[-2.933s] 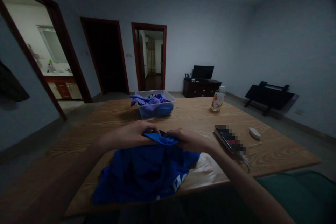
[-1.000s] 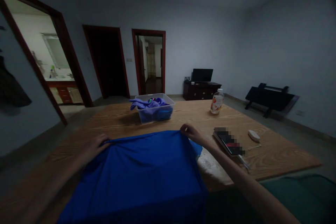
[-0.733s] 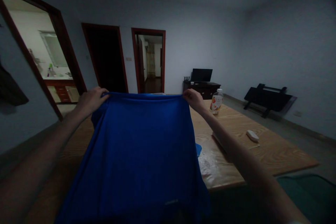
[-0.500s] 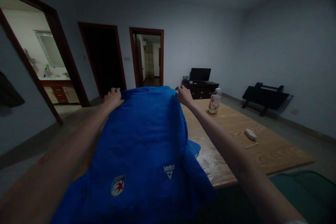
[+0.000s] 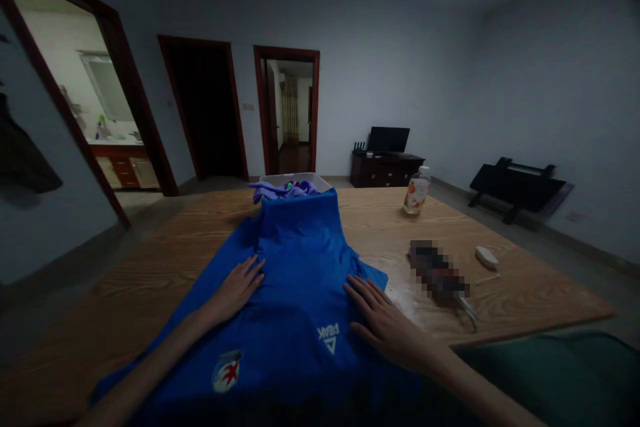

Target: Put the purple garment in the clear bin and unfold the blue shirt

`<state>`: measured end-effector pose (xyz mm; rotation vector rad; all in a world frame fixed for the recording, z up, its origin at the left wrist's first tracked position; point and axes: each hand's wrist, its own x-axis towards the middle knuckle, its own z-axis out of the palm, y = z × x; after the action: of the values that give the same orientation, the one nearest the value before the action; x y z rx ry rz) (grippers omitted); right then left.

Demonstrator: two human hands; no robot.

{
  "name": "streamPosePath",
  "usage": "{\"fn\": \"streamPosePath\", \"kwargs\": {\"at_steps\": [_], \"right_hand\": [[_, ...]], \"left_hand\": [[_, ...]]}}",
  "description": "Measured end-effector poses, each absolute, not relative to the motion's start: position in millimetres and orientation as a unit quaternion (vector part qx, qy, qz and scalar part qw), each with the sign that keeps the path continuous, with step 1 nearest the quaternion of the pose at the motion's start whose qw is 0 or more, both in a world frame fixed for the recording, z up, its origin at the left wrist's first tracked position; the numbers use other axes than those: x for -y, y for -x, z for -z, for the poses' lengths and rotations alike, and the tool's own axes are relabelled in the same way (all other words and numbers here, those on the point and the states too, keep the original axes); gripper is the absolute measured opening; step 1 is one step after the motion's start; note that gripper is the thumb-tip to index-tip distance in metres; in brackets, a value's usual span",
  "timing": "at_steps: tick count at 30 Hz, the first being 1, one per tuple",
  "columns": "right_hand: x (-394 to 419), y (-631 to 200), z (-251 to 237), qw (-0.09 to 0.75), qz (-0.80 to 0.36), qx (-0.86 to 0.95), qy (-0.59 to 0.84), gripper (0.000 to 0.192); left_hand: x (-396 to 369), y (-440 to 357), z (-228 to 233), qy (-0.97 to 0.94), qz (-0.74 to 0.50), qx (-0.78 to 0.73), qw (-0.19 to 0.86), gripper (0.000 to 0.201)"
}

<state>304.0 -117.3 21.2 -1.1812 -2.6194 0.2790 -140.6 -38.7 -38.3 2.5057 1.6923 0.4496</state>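
Note:
A blue sports top (image 5: 300, 267) lies spread over the near side of the table. Its white PEAK lettering and round red-star badge appear upside down from where I look. My left hand (image 5: 239, 288) rests flat on the left part of the cloth, fingers stretched out. On the right part, my right hand (image 5: 377, 313) is also laid flat with its fingers apart. The top's far end rises in a fold in front of a clear plastic bin (image 5: 320, 181), which holds a purple cloth (image 5: 285, 191) and hides part of it.
The wooden table (image 5: 530, 300) bears a drink bottle (image 5: 417, 193), a small white object (image 5: 487, 257), a thin stick and a blurred-out dark item (image 5: 440, 271) at the right. A green seat (image 5: 555, 373) stands at the near right edge.
Both hands have come down and toward me from the top's far corners, letting go of them. The raised cloth has dropped, so the bin and the blurred item now show.

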Motion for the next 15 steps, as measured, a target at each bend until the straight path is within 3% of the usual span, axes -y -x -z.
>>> {"fn": "streamPosePath", "kwargs": {"at_steps": [8, 12, 15], "right_hand": [[172, -321, -28, 0.164, -0.114, 0.892, 0.405, 0.060], [148, -411, -43, 0.245, 0.015, 0.828, 0.503, 0.038], [105, -509, -52, 0.293, 0.127, 0.720, 0.616, 0.040]], "left_hand": [[102, 107, -2, -0.845, -0.147, -0.512, 0.037, 0.062], [132, 103, 3, -0.856, -0.156, -0.492, 0.027, 0.070], [139, 114, 11, -0.848, -0.158, -0.504, 0.036, 0.074]]}}
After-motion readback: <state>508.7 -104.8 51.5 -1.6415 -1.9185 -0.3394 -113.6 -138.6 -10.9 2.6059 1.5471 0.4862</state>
